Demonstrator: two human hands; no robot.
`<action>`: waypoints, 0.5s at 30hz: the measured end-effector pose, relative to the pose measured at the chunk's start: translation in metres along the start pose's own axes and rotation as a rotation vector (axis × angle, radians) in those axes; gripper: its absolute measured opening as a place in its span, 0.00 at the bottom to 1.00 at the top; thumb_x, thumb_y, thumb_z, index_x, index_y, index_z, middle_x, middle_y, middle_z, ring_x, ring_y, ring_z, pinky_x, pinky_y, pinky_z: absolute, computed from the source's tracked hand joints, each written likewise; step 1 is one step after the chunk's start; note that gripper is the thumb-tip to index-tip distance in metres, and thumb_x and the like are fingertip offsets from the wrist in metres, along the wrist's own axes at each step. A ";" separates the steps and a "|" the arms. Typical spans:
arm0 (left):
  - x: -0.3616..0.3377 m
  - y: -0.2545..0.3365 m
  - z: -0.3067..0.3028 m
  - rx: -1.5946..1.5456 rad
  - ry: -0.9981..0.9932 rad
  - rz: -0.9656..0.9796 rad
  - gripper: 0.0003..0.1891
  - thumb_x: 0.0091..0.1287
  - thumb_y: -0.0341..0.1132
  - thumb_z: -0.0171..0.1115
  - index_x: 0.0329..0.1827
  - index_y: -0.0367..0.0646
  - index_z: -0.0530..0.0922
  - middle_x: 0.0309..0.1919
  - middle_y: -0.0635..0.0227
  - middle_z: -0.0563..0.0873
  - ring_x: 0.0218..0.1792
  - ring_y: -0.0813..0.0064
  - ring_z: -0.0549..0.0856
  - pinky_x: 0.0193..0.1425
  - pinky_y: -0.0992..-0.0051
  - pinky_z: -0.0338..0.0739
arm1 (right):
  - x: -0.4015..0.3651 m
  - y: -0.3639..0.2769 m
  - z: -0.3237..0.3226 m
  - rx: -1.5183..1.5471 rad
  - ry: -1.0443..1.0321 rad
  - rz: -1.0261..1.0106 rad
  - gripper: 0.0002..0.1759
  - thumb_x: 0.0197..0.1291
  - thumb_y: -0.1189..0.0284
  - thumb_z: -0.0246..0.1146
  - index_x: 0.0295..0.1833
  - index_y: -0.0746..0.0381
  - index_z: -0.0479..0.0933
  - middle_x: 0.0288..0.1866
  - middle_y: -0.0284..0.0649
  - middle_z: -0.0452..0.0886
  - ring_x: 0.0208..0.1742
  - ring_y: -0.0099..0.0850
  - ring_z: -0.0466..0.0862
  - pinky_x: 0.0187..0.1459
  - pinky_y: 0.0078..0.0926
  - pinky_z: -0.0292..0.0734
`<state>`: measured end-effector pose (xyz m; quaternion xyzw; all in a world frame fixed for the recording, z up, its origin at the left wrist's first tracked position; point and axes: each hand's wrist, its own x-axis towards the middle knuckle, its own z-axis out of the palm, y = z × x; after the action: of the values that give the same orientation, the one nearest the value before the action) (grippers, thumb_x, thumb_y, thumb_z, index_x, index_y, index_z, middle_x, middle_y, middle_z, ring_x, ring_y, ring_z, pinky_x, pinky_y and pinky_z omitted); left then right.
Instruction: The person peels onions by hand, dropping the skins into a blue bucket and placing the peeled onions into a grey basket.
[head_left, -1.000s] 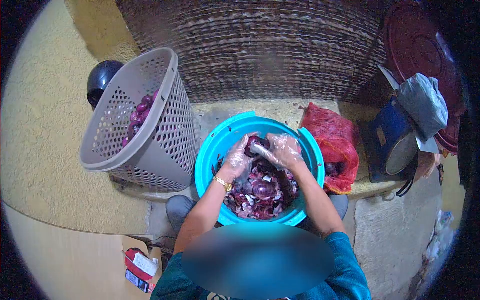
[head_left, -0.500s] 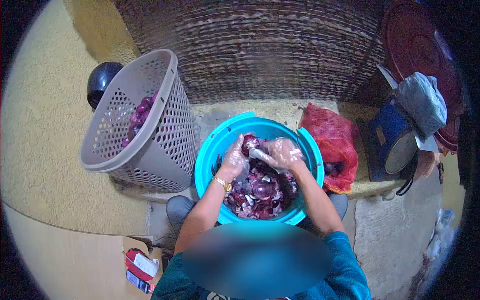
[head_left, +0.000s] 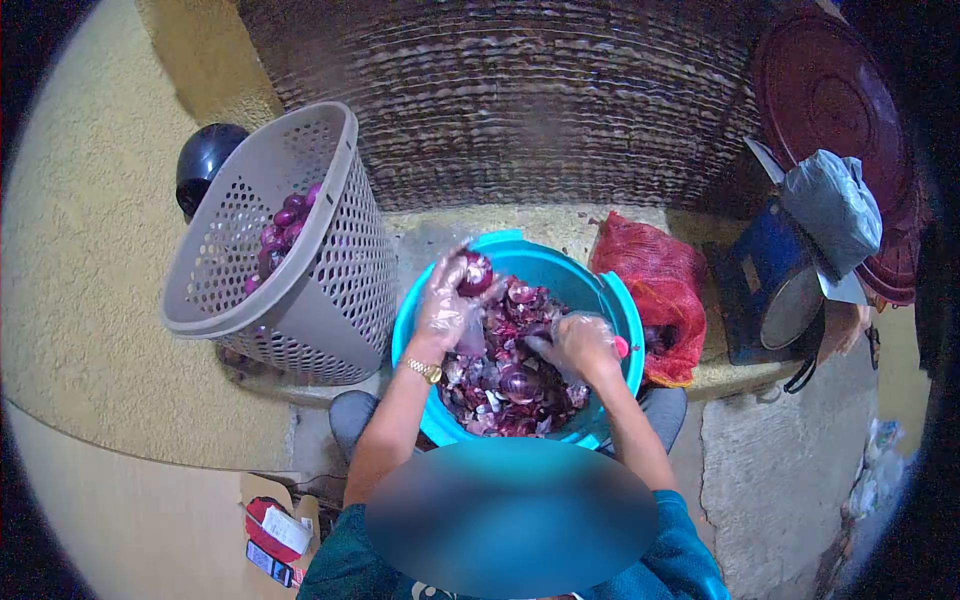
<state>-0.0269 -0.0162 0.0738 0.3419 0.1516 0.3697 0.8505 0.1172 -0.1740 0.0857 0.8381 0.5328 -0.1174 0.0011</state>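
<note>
My left hand (head_left: 445,305), in a clear plastic glove with a gold watch at the wrist, holds a red onion (head_left: 475,273) over the left side of a turquoise tub (head_left: 622,300). Loose papery onion skins (head_left: 500,395) fill the tub's bottom, and a whole red onion (head_left: 519,383) lies among them. Also gloved, my right hand (head_left: 583,346) is closed low over the skins at the right. The pink end of a handle (head_left: 621,346) sticks out from that fist; the rest of the tool is mostly hidden.
To the left stands a tall grey perforated basket (head_left: 345,300) with red onions (head_left: 285,235) inside. A red mesh sack (head_left: 650,270) slumps against the tub's right side. Farther right are a blue scale (head_left: 765,270) with a grey plastic bag (head_left: 835,205) on it and a maroon lid (head_left: 830,100).
My hands have moved apart. The left one has carried the onion up and left toward the tub's rim, while the right has dropped lower, showing the pink handle end.
</note>
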 end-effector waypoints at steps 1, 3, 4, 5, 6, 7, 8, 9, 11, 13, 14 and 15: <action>0.000 0.013 0.010 0.074 -0.047 0.078 0.18 0.70 0.34 0.60 0.62 0.46 0.72 0.51 0.63 0.80 0.51 0.64 0.82 0.54 0.59 0.84 | 0.002 0.000 0.004 -0.040 -0.021 -0.043 0.39 0.61 0.38 0.52 0.37 0.67 0.84 0.39 0.56 0.85 0.43 0.47 0.87 0.47 0.44 0.81; -0.009 0.051 0.036 0.240 -0.108 0.197 0.16 0.73 0.37 0.57 0.61 0.47 0.71 0.51 0.66 0.79 0.49 0.65 0.83 0.53 0.59 0.84 | 0.000 -0.001 0.000 -0.080 -0.046 -0.089 0.39 0.60 0.37 0.53 0.37 0.67 0.84 0.38 0.55 0.85 0.43 0.46 0.87 0.46 0.44 0.82; -0.012 0.070 0.049 0.283 -0.165 0.294 0.15 0.72 0.37 0.57 0.60 0.47 0.72 0.50 0.68 0.80 0.45 0.70 0.84 0.48 0.66 0.84 | -0.005 -0.005 -0.011 -0.075 -0.056 -0.075 0.39 0.60 0.36 0.53 0.37 0.67 0.84 0.38 0.55 0.85 0.43 0.47 0.87 0.47 0.44 0.81; -0.013 0.088 0.060 0.416 -0.123 0.431 0.15 0.72 0.35 0.57 0.60 0.47 0.72 0.47 0.68 0.81 0.44 0.74 0.83 0.46 0.70 0.84 | -0.009 -0.008 -0.016 -0.070 -0.065 -0.061 0.39 0.60 0.36 0.53 0.37 0.66 0.85 0.38 0.55 0.85 0.43 0.47 0.87 0.47 0.44 0.81; -0.021 0.112 0.073 0.604 -0.008 0.541 0.14 0.71 0.33 0.58 0.59 0.46 0.72 0.44 0.67 0.81 0.44 0.76 0.83 0.45 0.72 0.84 | -0.010 -0.007 -0.015 -0.069 -0.066 -0.065 0.39 0.60 0.36 0.53 0.37 0.66 0.85 0.38 0.55 0.85 0.43 0.47 0.87 0.47 0.44 0.81; -0.033 0.136 0.088 0.701 -0.008 0.603 0.15 0.70 0.34 0.60 0.58 0.46 0.73 0.43 0.68 0.80 0.44 0.76 0.83 0.48 0.74 0.83 | -0.009 -0.005 -0.012 -0.057 -0.046 -0.083 0.39 0.59 0.36 0.53 0.38 0.66 0.84 0.38 0.55 0.85 0.44 0.48 0.87 0.47 0.45 0.81; -0.035 0.159 0.089 0.864 0.039 0.719 0.15 0.69 0.37 0.61 0.57 0.44 0.74 0.42 0.68 0.80 0.45 0.74 0.83 0.52 0.72 0.80 | -0.009 -0.003 -0.009 -0.042 -0.026 -0.100 0.39 0.59 0.36 0.53 0.39 0.66 0.84 0.38 0.55 0.85 0.44 0.49 0.86 0.47 0.45 0.81; -0.038 0.181 0.090 1.066 0.133 0.870 0.15 0.69 0.37 0.61 0.57 0.44 0.75 0.43 0.67 0.80 0.46 0.72 0.83 0.53 0.70 0.79 | -0.009 -0.001 -0.005 -0.039 -0.026 -0.099 0.39 0.59 0.36 0.53 0.39 0.66 0.84 0.38 0.55 0.85 0.44 0.49 0.86 0.47 0.45 0.81; -0.042 0.220 0.087 1.442 0.334 1.107 0.16 0.69 0.38 0.61 0.56 0.44 0.75 0.45 0.62 0.80 0.48 0.66 0.83 0.56 0.66 0.77 | -0.013 0.002 0.008 0.019 0.057 -0.149 0.39 0.65 0.39 0.48 0.46 0.68 0.78 0.38 0.59 0.84 0.44 0.54 0.85 0.48 0.48 0.80; -0.036 0.253 0.067 1.683 0.467 1.207 0.16 0.69 0.39 0.61 0.57 0.46 0.76 0.49 0.56 0.79 0.49 0.60 0.83 0.57 0.64 0.76 | -0.017 0.005 0.018 0.087 0.099 -0.122 0.34 0.66 0.44 0.49 0.47 0.68 0.78 0.38 0.58 0.84 0.43 0.52 0.86 0.47 0.48 0.80; -0.028 0.268 0.050 1.751 0.493 1.218 0.16 0.69 0.39 0.60 0.57 0.47 0.76 0.51 0.53 0.78 0.49 0.57 0.83 0.58 0.63 0.75 | -0.016 0.007 0.024 0.157 0.143 -0.100 0.29 0.68 0.49 0.50 0.48 0.67 0.78 0.37 0.56 0.85 0.43 0.50 0.86 0.45 0.48 0.81; -0.020 0.282 0.031 1.822 0.459 1.176 0.17 0.70 0.42 0.58 0.58 0.46 0.75 0.55 0.49 0.77 0.52 0.51 0.81 0.60 0.61 0.74 | -0.013 0.016 0.036 0.138 0.186 -0.184 0.24 0.70 0.56 0.48 0.49 0.66 0.77 0.37 0.56 0.84 0.40 0.51 0.86 0.44 0.49 0.81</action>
<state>-0.1729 0.0938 0.2921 0.7816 0.3349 0.5208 -0.0758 0.1196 -0.1973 0.0515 0.7912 0.5956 -0.0753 -0.1168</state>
